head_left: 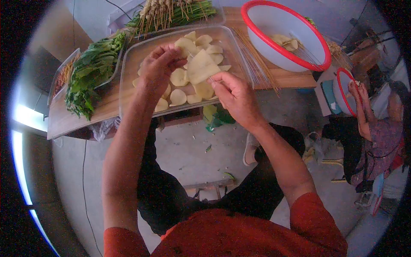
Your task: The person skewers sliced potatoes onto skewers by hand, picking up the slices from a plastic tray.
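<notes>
Over a clear plastic tray (123, 85) of pale potato slices (178, 97), both my hands are raised and closed. My right hand (233, 94) pinches a thin skewer at the lower corner of a large potato slice (203, 67), which appears threaded on it. My left hand (160, 64) grips a rounder potato slice (185, 46) between thumb and fingers, close to the skewer's far end. The two slices are near each other; whether the skewer enters the left one is hard to make out.
Loose skewers (257, 60) lie right of the tray, beside a red-rimmed white basin (284, 53) holding more slices. Leafy greens (92, 70) fill a tray at left; filled skewers (165, 13) lie behind. Another person (376, 128) sits at far right with a second basin (342, 92).
</notes>
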